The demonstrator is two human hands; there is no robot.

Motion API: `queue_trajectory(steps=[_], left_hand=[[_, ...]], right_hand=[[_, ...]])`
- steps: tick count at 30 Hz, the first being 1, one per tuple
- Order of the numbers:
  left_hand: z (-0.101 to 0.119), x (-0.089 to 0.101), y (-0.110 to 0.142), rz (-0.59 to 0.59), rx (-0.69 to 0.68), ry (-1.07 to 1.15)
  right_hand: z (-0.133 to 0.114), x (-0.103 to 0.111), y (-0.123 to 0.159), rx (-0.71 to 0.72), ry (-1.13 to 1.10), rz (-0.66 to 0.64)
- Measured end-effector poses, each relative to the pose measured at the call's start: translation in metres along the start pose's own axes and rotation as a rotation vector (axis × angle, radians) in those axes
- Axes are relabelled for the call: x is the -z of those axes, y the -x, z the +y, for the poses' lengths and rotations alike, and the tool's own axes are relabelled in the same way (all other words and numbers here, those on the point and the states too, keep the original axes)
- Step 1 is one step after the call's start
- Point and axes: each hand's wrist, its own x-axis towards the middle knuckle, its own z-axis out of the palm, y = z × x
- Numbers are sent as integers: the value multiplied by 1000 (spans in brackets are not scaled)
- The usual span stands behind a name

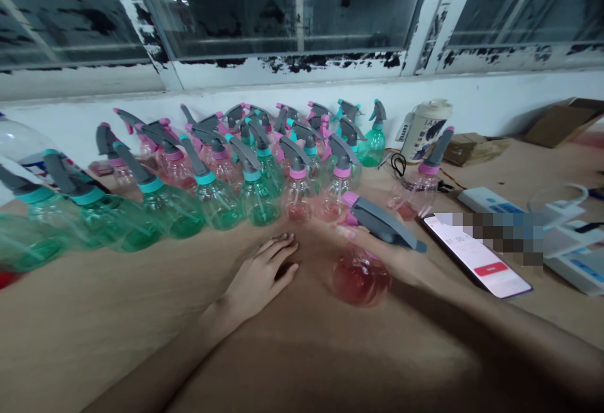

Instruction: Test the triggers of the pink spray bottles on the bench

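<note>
My right hand (401, 259) grips a pink spray bottle (361, 277) with a grey trigger head and pink collar, standing on the brown table (141, 331) just in front of me. My left hand (262, 277) lies flat on the table beside it, palm down, fingers apart, holding nothing. Its fingertips point toward a row of pink and green spray bottles (257, 196).
Several green and pink spray bottles with grey triggers crowd the table's back left, up to the white wall. A lone pink bottle (419, 186) stands right of them. A phone (476, 255), a white device (573, 249), a patterned cup (425, 130) and cardboard (561, 120) lie to the right.
</note>
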Motion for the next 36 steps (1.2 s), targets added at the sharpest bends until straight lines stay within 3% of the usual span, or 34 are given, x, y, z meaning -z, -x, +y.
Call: queue_trajectory(steps=[3,9,18,23,32,36], left_hand=[[-1,-1,0,0,-1,2],[-1,-1,0,-10,-2,3],[1,0,0,-5,4,7],[0,0,0,4,-1,4],[-1,-2,0,9,-14,8],[-2,-3,0,13,-18,5]], right_hand=[[0,0,1,-47,-84,-18],[-4,2,1,-37,-46,48],[-5,1,2,-72,-203,-32],[2,2,3,-131,-145,-35],[5,6,3,-57,11,-3],[-2,5,2,-18,-61,-51]])
